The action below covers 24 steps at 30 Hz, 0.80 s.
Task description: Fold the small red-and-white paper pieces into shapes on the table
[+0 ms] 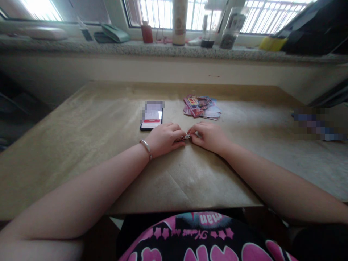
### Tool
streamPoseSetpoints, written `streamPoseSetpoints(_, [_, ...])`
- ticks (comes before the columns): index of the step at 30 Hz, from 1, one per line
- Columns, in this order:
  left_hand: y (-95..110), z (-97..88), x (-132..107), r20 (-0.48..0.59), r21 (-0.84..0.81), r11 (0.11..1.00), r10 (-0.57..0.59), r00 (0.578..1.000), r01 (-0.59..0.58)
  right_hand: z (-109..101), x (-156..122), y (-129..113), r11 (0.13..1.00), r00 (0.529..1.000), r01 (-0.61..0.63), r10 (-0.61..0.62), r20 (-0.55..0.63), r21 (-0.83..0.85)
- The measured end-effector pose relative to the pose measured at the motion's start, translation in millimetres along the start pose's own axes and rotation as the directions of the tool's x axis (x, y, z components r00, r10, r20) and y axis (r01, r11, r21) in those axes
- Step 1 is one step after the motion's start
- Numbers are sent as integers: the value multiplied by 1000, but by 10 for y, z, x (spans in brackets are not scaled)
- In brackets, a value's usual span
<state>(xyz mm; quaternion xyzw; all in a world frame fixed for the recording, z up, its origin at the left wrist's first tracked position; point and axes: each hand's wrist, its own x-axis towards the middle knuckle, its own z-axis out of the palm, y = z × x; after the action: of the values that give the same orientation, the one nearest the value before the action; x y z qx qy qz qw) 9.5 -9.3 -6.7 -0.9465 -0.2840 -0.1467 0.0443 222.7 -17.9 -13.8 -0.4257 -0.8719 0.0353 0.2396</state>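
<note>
My left hand, with a silver bangle at the wrist, is closed around a small, flat, whitish and dark thing. Only its end sticks out between thumb and fingers; its kind is too small to tell. My right hand meets it from the other side, thumb and fingertips pinched at that end. Both hands rest low over the table. Just beyond my left hand lies a phone with a lit screen. Past my right hand sits a loose pile of colourful printed cards or packets.
A granite windowsill runs behind the table and carries a red bottle, a tall pale cylinder, a clear container and a green case. At the table's right side is a blurred bluish item.
</note>
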Motion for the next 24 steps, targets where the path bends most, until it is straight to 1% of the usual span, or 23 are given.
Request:
streamPoseSetpoints(4, [-3, 0, -7, -57, -45, 998, -35, 998, 32, 24, -1, 20, 975, 994, -109, 112, -6, 192])
streamPoseSetpoints(7, [-11, 1, -11, -108, -67, 995, -75, 991, 68, 13, -5, 9, 959, 990, -140, 144, 2, 248])
streamPoseSetpoints(9, [-12, 1, -11, -126, -80, 994, -90, 988, 81, -6, -10, -9, 967, 993, -111, 115, -1, 228])
streamPoseSetpoints(13, [0, -5, -9, -156, -92, 993, -83, 984, 69, -41, -19, -54, 993, 1000, 8, -7, -8, 120])
streamPoseSetpoints(16, [9, -16, -4, -170, -101, 993, -73, 983, 56, -53, -25, -92, 999, 999, 42, -42, 3, 23])
streamPoseSetpoints(20, [9, -17, 4, -181, -98, 994, -63, 981, 46, -56, -37, -142, 999, 1000, 18, -18, 9, -27])
streamPoseSetpoints(22, [9, -5, 10, -191, -105, 994, -59, 980, 40, -56, -42, -161, 999, 999, -37, 37, 5, -4])
streamPoseSetpoints(24, [15, 10, 17, -215, -138, 988, -93, 972, 64, -54, -44, -174, 994, 995, -101, 101, -5, 38])
